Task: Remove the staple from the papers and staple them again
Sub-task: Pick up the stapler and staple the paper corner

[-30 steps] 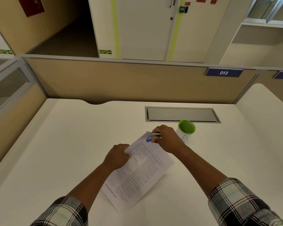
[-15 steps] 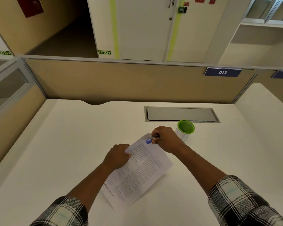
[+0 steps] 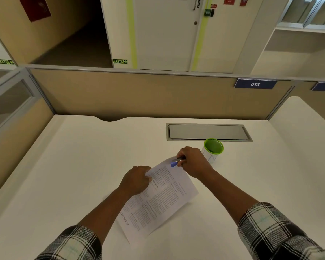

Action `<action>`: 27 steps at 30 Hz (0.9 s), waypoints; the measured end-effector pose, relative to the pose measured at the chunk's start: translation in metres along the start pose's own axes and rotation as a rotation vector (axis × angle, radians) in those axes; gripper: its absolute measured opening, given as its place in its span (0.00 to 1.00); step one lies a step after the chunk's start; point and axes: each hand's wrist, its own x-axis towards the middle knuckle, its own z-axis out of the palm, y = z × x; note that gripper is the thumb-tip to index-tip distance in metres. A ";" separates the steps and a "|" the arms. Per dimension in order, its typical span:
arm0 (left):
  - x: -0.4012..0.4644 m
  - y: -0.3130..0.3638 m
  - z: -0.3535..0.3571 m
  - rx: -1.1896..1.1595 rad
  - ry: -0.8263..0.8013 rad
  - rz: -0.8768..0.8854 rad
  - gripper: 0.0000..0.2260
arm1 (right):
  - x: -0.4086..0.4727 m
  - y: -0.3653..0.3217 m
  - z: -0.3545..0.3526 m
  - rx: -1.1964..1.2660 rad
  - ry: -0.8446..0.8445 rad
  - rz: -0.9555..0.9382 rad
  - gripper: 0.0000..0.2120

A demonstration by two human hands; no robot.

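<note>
- On white desk (image 3: 68,166): printed papers (image 3: 158,199), lying askew between both forearms, far corner lifted slightly.
- Left hand (image 3: 136,180): closed, pinching papers at left edge.
- Right hand (image 3: 192,161): clamped around small blue-and-silver stapler (image 3: 175,162), nose set over papers' far corner.
- Just beside right hand: green-rimmed white cup (image 3: 213,150), upright, green inside, contents not visible.
- Behind cup: grey cable hatch (image 3: 208,131), lid down, flush with desk.

We sit in an office cubicle: beyond our grip, tan partition (image 3: 148,94), number plate 013 (image 3: 255,84), exit signs (image 3: 120,61)
</note>
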 end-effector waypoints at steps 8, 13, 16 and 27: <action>-0.001 -0.001 -0.001 -0.075 -0.005 -0.017 0.06 | -0.002 0.008 -0.004 0.057 -0.046 -0.073 0.09; -0.003 -0.004 -0.001 -0.161 0.005 -0.023 0.05 | -0.012 0.027 -0.006 0.119 0.048 -0.030 0.08; -0.005 -0.007 -0.001 -0.238 0.050 -0.069 0.03 | -0.024 0.042 -0.005 0.123 0.165 0.099 0.06; -0.016 -0.014 0.014 -0.523 0.141 -0.226 0.10 | -0.064 0.123 0.052 0.075 0.196 0.676 0.20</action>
